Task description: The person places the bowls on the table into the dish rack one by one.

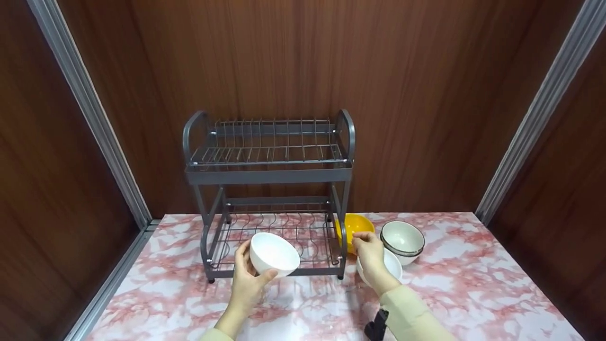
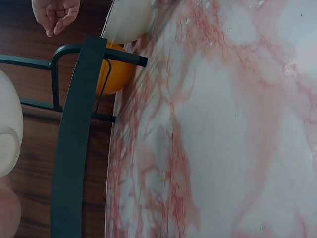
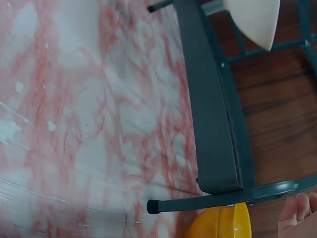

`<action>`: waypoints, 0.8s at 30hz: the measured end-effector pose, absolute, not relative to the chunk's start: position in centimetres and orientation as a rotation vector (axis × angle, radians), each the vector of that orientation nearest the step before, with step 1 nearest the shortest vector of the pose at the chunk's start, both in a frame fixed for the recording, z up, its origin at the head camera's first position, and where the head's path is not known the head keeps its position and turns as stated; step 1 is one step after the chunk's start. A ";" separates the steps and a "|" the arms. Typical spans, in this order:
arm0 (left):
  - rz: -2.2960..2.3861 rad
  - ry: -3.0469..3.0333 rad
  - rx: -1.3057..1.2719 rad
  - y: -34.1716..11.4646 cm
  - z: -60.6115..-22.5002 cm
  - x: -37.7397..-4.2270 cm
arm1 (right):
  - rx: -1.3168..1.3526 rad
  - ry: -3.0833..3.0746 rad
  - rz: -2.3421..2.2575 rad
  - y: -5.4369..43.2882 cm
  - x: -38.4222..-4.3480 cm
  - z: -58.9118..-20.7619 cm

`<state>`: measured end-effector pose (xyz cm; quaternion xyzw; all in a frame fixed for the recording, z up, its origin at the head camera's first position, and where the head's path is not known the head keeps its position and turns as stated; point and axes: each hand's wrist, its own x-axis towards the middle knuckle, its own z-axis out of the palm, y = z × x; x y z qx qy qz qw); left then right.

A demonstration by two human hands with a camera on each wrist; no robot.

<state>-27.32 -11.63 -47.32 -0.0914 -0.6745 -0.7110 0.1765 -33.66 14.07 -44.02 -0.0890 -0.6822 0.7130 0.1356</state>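
Observation:
My left hand (image 1: 247,283) grips a white bowl (image 1: 274,255), thumb at the near rim and fingers round its left side. The bowl is held up in front of the dish rack's lower tier, its opening tilted toward the head camera. My right hand (image 1: 371,258) holds nothing; its fingers are loosely bent beside the rack's right leg. In the head view it overlaps another white bowl (image 1: 393,267) and part of a yellow bowl (image 1: 357,225). The left wrist view shows the right hand (image 2: 57,15) in the air, fingers pointing down.
A dark grey two-tier dish rack (image 1: 270,177) with wire shelves stands on the pink-and-white marbled table (image 1: 464,284). Right of it, stacked pale bowls with dark rims (image 1: 402,237) sit beside the yellow and white bowls. Brown wood-grain panels (image 1: 426,94) enclose the back and sides.

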 end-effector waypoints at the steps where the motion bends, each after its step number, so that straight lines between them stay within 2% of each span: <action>1: -2.027 -1.901 -0.257 -11.6 -47.3 -27.4 | -0.260 -1.977 2.060 14.0 -33.8 -44.0; 16: -2.001 -1.912 -0.208 -11.6 -47.5 -28.6 | -0.300 -2.107 2.185 13.4 -35.6 -45.7; 24: -1.920 -1.919 -0.124 -12.0 -47.5 -30.9 | -0.284 -2.214 2.158 13.6 -36.0 -46.0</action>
